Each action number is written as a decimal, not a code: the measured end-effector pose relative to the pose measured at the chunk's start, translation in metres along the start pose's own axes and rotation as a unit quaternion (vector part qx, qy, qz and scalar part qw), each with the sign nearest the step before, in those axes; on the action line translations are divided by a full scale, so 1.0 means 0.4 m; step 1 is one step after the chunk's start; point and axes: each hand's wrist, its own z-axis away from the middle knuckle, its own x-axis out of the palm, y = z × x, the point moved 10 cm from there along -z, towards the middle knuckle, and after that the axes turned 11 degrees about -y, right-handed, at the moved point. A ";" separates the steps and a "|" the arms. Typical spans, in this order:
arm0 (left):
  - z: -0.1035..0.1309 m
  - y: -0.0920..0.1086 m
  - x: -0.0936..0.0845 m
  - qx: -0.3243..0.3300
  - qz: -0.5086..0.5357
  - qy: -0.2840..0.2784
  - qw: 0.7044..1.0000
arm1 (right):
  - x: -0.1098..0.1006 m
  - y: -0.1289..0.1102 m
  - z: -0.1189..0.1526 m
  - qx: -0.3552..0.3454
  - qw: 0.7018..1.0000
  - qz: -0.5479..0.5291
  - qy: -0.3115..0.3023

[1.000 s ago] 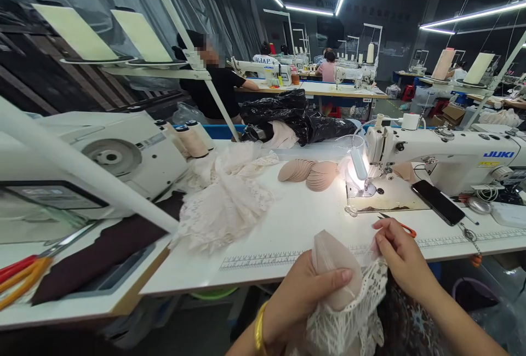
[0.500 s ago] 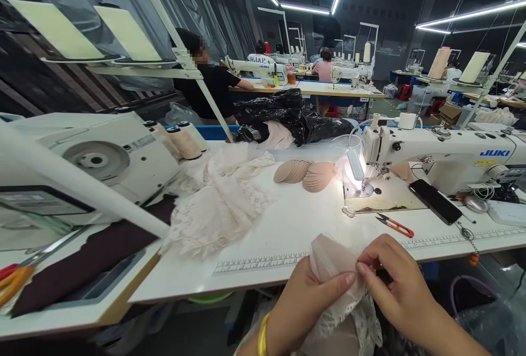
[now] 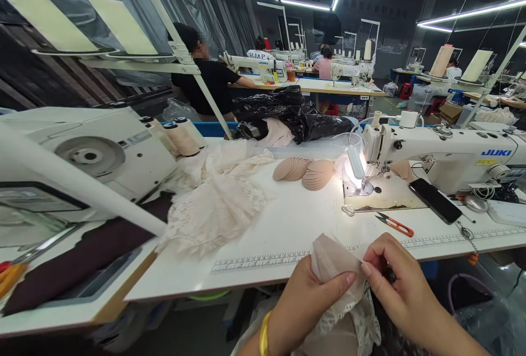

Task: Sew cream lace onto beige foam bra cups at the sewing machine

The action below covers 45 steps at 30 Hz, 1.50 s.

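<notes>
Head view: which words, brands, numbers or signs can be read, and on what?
"JUKI": near sewing machine, in blue.
"JUKI": farther sewing machine.
"HJAP", roughly: distant person's white shirt.
"YIN", rest blurred: back wall.
Too small or blurred: ruler numbers, yellow label on the near machine, left machine markings.

Over at the near edge of the table, the left hand, with a bangle at the wrist, grips sheer cloth, thumb pressed on top. The right hand pinches its edge; lace hangs below. I see orange snips just beyond, a phone by the lit sewing machine, and fanned beige ovals near a lacy heap. A person in black is behind.
</notes>
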 end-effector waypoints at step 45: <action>-0.014 -0.041 0.041 -0.034 0.169 -0.009 0.985 | 0.030 -0.056 0.011 -0.142 0.978 0.151 -0.024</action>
